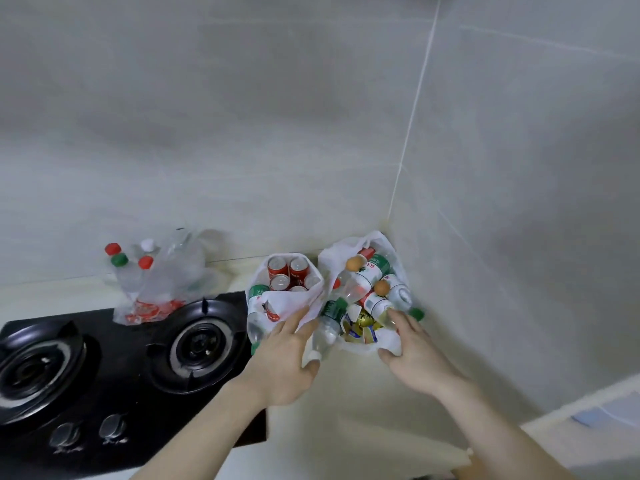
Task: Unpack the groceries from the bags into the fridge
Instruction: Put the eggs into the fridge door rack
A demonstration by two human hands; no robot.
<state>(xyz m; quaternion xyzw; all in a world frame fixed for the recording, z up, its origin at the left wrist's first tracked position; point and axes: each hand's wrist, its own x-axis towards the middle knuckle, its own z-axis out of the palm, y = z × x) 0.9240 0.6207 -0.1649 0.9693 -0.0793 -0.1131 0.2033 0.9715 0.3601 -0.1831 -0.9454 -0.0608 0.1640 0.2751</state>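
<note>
Pale tiled walls [311,116] meeting in a corner above a cream counter [363,410], black gas hob [121,358] at left

Nothing reads clearly: the bottles' [367,277] green-and-white labels and the red cans [289,271] beside them show only blurred marks.
</note>
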